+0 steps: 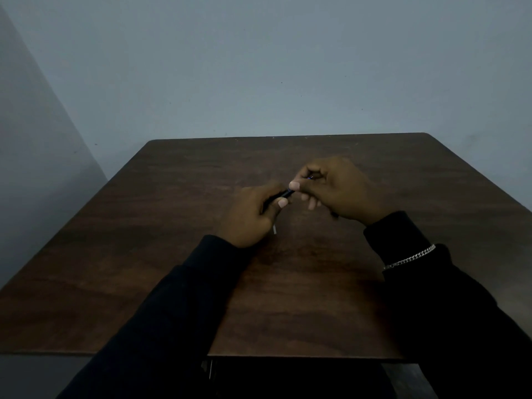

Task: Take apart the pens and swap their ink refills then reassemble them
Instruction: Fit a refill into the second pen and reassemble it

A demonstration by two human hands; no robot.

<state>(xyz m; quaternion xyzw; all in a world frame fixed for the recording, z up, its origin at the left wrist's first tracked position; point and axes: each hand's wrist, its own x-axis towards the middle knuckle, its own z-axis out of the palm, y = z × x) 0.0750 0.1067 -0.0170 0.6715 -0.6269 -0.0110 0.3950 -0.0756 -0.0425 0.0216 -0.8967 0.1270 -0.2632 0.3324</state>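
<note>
Pen at centre of frame, dark and slim, held just above the brown table. Left hand curled round its lower end, thumb pressed on the barrel. Pale tip poking out below that palm, toward lower centre. Right hand closed in a pinch on the upper end, thumb and forefinger just right of the left thumb. Thin blue glint between those fingers, perhaps the refill, too small to tell.

Long axis slanting from lower left to upper right, with the two grips at opposite ends of one line and the hands nearly touching. Judged mid-step: either drawing the refill out or feeding it in along that axis. Calls for a pull or push straight along the slant, not across it; sideways force likely to bend so thin a tube.

No second pen in sight, possibly hidden under a hand. Dark sleeves below, chain bracelet at lower right.
</note>
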